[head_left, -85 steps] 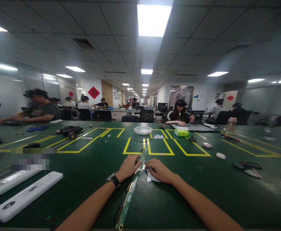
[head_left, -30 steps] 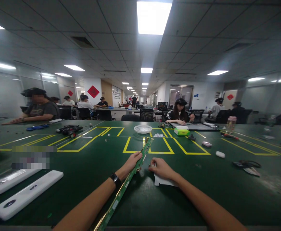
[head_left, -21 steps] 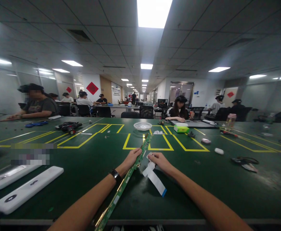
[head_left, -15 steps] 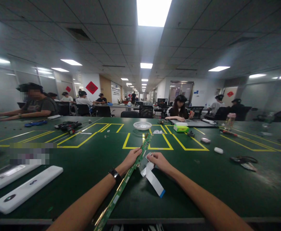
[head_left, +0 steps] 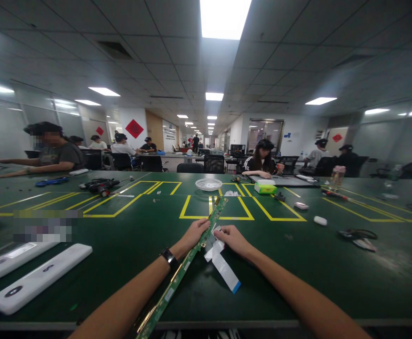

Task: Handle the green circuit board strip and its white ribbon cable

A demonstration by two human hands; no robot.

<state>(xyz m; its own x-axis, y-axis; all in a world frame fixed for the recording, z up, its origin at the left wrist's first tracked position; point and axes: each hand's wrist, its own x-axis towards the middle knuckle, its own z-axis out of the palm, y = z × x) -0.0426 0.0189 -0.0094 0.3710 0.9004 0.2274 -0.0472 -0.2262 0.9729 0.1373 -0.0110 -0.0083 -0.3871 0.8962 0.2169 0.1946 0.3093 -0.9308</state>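
A long, narrow green circuit board [head_left: 181,273] slants from the bottom edge up toward the middle of the table. My left hand [head_left: 196,233], with a dark watch on its wrist, is closed around the board near its upper end. Close to the board's right side, my right hand [head_left: 232,238] pinches a white flat ribbon cable [head_left: 225,269]. The cable is folded and hangs below the fingers, its blue end pointing down to the right. Whether the cable's upper end touches the board is hard to tell.
Beyond the hands sits a white basket [head_left: 209,184], with a green tissue pack [head_left: 265,187] to its right. A white case [head_left: 320,220] and dark cables [head_left: 358,234] lie on the right. Long white devices [head_left: 42,278] lie at left. People sit across and at left.
My right hand has shifted slightly left toward the board, and the ribbon cable's hanging part has swung a little left and down. My left hand still holds the board, which has moved slightly.
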